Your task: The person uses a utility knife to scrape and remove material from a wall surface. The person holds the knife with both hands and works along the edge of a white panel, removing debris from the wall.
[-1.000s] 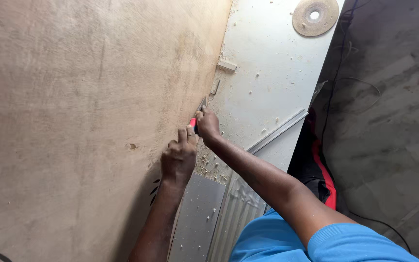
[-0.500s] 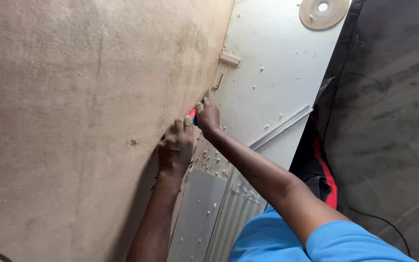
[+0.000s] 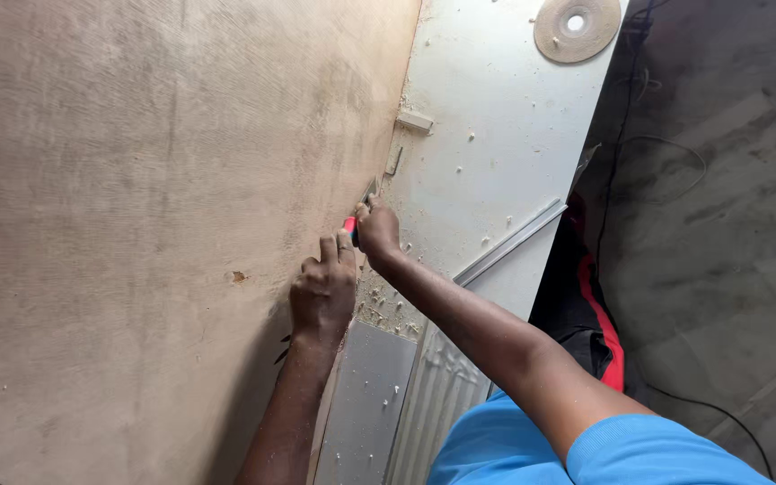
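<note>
A big brown plywood sheet [image 3: 136, 224] fills the left of the view. My left hand [image 3: 323, 289] rests on its right edge, fingers curled over the rim. Just above it, my right hand [image 3: 377, 230] is closed on a small red-handled cutting tool [image 3: 351, 224] whose blade [image 3: 370, 190] sits against the sheet's edge. Wood chips [image 3: 388, 310] lie scattered under both hands on the white board.
A white board [image 3: 487, 135] lies under the plywood, with a round tan disc [image 3: 577, 27], a small wood block [image 3: 415, 121] and a metal strip [image 3: 509, 242] on it. Grey ribbed panels [image 3: 433, 395] sit near me. A black cable [image 3: 621, 135] runs over grey floor [image 3: 729, 180].
Both hands have stayed together at the plywood edge; the right hand with the tool has shifted slightly along it. The view has moved a little.
</note>
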